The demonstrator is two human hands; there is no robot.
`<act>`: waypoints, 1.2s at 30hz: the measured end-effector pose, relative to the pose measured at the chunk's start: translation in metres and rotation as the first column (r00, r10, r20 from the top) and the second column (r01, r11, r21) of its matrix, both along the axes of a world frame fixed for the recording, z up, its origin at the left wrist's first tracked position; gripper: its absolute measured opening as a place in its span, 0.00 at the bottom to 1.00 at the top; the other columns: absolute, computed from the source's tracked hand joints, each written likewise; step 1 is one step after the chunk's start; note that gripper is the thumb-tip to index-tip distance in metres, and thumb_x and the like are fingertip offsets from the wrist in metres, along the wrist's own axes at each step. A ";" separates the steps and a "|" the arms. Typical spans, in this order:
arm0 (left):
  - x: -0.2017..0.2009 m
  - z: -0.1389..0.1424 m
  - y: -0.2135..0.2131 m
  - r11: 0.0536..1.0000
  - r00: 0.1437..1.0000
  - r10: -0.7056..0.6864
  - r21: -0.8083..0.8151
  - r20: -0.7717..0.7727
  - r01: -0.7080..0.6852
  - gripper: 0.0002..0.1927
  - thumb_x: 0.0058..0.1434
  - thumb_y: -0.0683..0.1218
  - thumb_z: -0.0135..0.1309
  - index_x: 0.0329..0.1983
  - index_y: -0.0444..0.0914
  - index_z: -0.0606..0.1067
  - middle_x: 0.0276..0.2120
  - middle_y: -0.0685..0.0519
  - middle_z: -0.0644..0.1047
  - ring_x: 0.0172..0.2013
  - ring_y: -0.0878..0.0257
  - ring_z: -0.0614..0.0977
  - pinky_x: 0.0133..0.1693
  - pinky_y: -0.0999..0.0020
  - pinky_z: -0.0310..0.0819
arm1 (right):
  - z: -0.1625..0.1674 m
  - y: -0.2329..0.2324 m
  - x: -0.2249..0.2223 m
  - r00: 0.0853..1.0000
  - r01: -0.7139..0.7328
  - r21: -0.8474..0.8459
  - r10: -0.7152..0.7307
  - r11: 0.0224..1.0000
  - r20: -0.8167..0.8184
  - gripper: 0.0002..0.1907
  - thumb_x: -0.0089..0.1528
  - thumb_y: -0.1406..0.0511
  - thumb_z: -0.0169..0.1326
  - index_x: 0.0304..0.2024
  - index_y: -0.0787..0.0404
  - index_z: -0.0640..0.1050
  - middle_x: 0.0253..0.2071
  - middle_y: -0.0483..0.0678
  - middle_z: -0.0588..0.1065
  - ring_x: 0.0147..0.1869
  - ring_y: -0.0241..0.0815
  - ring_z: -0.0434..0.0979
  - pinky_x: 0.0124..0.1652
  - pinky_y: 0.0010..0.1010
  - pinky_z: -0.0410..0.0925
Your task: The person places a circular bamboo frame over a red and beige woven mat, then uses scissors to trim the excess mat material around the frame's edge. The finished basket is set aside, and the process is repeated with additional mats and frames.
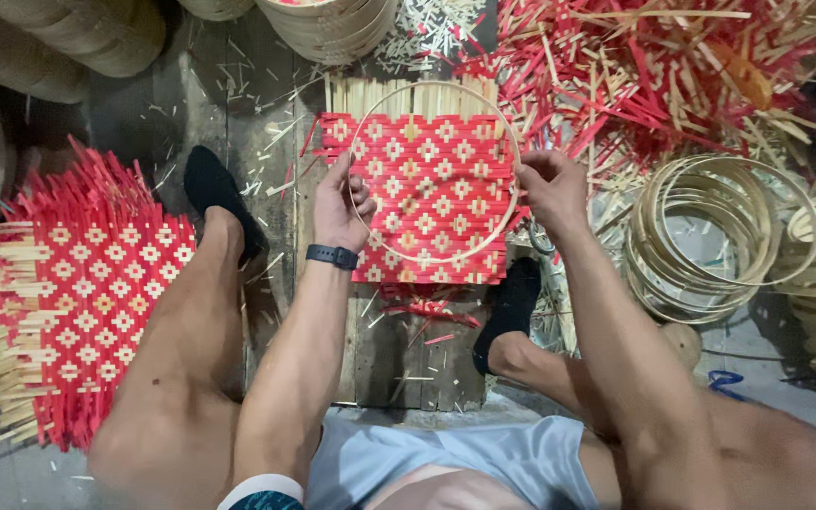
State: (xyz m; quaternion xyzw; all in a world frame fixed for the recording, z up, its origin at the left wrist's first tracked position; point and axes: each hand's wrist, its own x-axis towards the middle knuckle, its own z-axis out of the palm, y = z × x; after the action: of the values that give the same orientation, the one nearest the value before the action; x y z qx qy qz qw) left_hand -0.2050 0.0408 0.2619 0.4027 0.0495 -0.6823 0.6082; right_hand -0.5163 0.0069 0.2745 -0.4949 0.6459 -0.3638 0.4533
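Nearest, at six o'clock: grey shorts (446, 458), bare knees spread to either side. Up from there, two black-socked feet, one (217, 194) at ten o'clock of the frame's middle, the other (510, 312) at four o'clock, planted on a worn wooden board (399, 364) littered with slivers.

At the middle: left hand (340, 203), dark watch (332, 256) on the wrist, fingers curled, pinching the nine o'clock edge of a thin bamboo hoop (434, 172). Right hand (552, 189) closed likewise on the hoop's three o'clock edge. Hoop held level over a red-and-natural woven square mat (436, 203), which lies flat on the board between the feet; whether hoop and mat touch, cannot tell.

At nine o'clock: a stack of similar woven mats (77, 293) with loose strip ends fanning out. At three o'clock: a pile of bamboo rings (710, 236). Farther, at one o'clock: a heap of red and pale cut strips (654, 76). At twelve and eleven o'clock, along the top edge: stacked round bamboo frames (332, 28).
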 end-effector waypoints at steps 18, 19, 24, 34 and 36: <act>0.037 -0.010 0.049 0.921 0.193 -0.357 0.310 0.914 0.234 0.17 0.71 0.49 0.58 0.61 0.45 0.80 0.40 0.50 0.86 0.27 0.59 0.75 0.29 0.63 0.72 | -0.036 0.048 0.026 0.546 -0.087 0.241 -0.156 0.967 0.823 0.17 0.72 0.63 0.51 0.60 0.67 0.74 0.27 0.41 0.69 0.26 0.29 0.67 0.22 0.20 0.64; 0.040 -0.026 0.054 0.946 0.398 -0.306 0.228 0.865 0.231 0.18 0.68 0.46 0.59 0.61 0.42 0.79 0.39 0.49 0.86 0.28 0.61 0.78 0.28 0.65 0.75 | -0.046 0.051 0.028 0.628 -0.026 0.254 -0.182 0.967 0.757 0.18 0.70 0.63 0.52 0.59 0.66 0.74 0.28 0.42 0.71 0.27 0.31 0.70 0.24 0.22 0.66; 0.042 -0.099 0.083 0.994 0.792 -0.107 0.095 0.600 0.063 0.22 0.62 0.37 0.57 0.60 0.32 0.71 0.37 0.47 0.83 0.30 0.62 0.84 0.29 0.68 0.83 | -0.083 0.074 0.041 0.894 0.161 0.233 -0.242 0.959 0.376 0.16 0.61 0.71 0.60 0.51 0.65 0.74 0.36 0.46 0.80 0.36 0.36 0.80 0.31 0.27 0.73; 0.059 -0.140 0.129 0.931 -0.283 -0.287 0.336 0.915 0.143 0.15 0.51 0.44 0.70 0.43 0.42 0.86 0.38 0.43 0.81 0.41 0.48 0.82 0.45 0.56 0.75 | -0.121 0.139 0.052 0.903 -0.002 -0.145 -0.060 0.989 -0.425 0.10 0.55 0.65 0.67 0.37 0.65 0.85 0.31 0.56 0.81 0.35 0.47 0.82 0.40 0.36 0.73; 0.062 -0.137 0.135 0.935 -0.347 -0.222 0.300 0.911 0.188 0.16 0.50 0.43 0.70 0.44 0.41 0.86 0.38 0.42 0.81 0.42 0.45 0.82 0.45 0.55 0.74 | -0.123 0.145 0.053 0.899 -0.008 -0.130 -0.050 0.991 -0.435 0.11 0.57 0.64 0.66 0.38 0.64 0.85 0.32 0.56 0.81 0.35 0.47 0.83 0.40 0.36 0.73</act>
State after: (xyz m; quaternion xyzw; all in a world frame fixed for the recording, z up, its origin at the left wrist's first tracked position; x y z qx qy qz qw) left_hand -0.1432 0.1755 0.1247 0.7918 -0.5237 -0.1760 0.2603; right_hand -0.4634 0.1517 0.1520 -0.5851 0.7118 -0.2891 0.2597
